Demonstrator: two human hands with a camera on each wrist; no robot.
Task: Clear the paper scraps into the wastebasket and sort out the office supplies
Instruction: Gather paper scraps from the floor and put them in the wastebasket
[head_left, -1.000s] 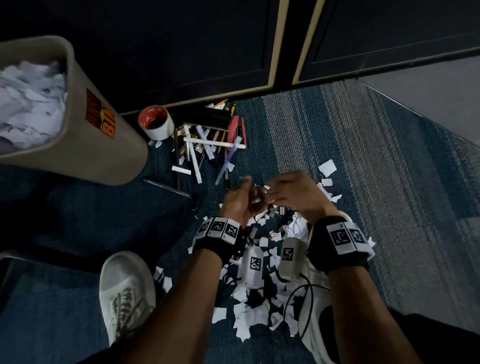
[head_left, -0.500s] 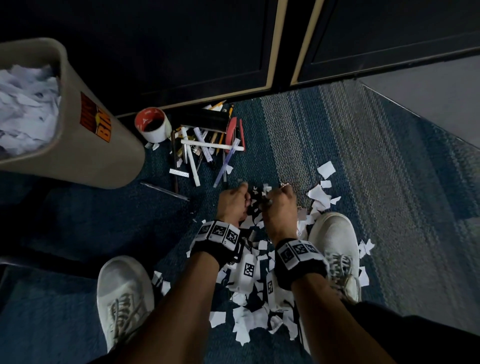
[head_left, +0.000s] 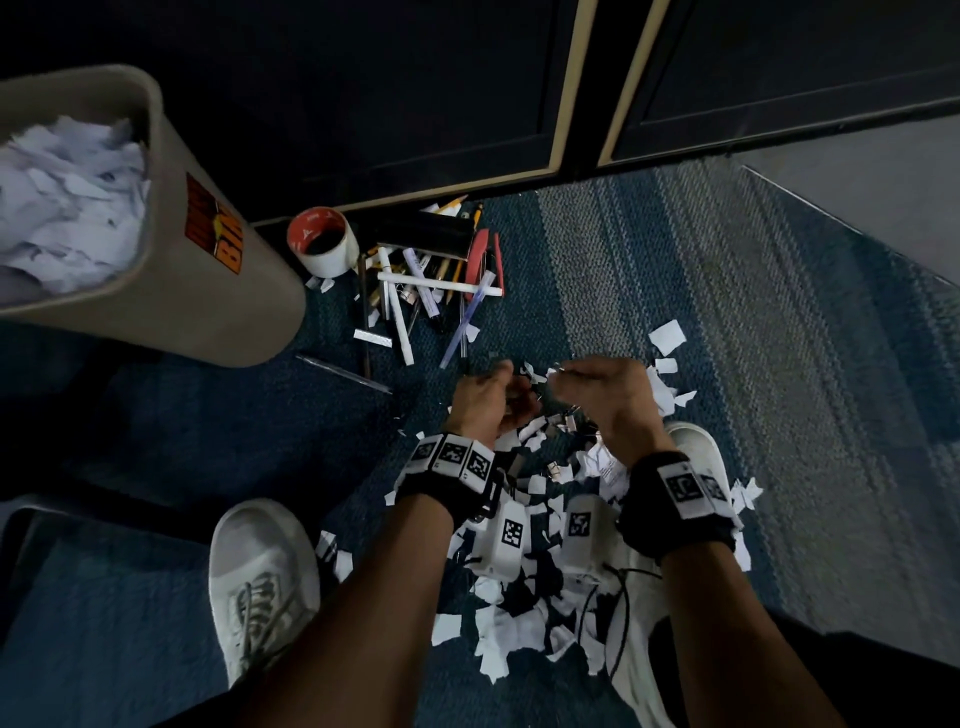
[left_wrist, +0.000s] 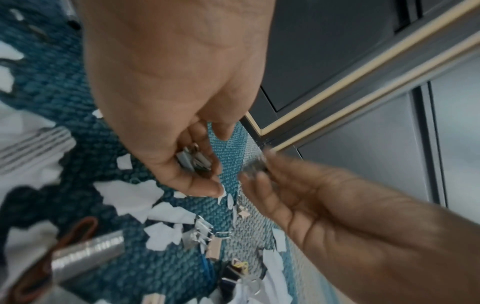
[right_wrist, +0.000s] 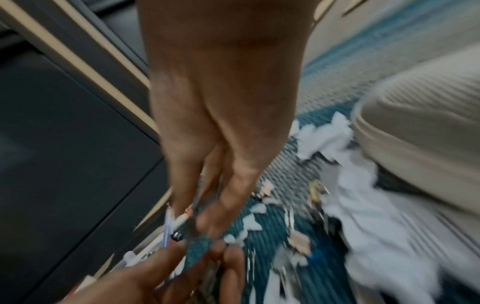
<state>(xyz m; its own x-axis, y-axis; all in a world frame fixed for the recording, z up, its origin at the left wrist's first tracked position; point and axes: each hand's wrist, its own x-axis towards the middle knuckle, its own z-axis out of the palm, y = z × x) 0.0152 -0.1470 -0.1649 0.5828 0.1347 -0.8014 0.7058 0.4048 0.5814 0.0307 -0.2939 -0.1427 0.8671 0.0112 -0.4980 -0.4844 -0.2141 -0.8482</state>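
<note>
Down by my shoes (head_left: 262, 582), white paper scraps (head_left: 511, 631) lie all over the blue carpet (head_left: 649, 291). They are torn, small and flat, so I think they will be fiddly to pick up. Little metal clips (left_wrist: 205, 232) are mixed in with them, and that is likely why I am picking the clips out first.

Just above the pile, my two hands are close together but not touching. My left hand (head_left: 488, 402) is cupped, with its fingers curled round a small bunch of shiny clips (left_wrist: 193, 160), like a little bowl to keep them in. My right hand (head_left: 605, 397) pinches one more small shiny thing (left_wrist: 255, 166) at its fingertips, right beside the left hand. It is blurry, so I cannot tell just what it is. I think it goes into the cupped hand next.

Farther off, pens and pencils (head_left: 426, 291) lie in a heap by a roll of tape (head_left: 323, 241), against the dark cabinet (head_left: 363, 93). To the left stands the wastebasket (head_left: 171, 280), already holding lots of paper.
</note>
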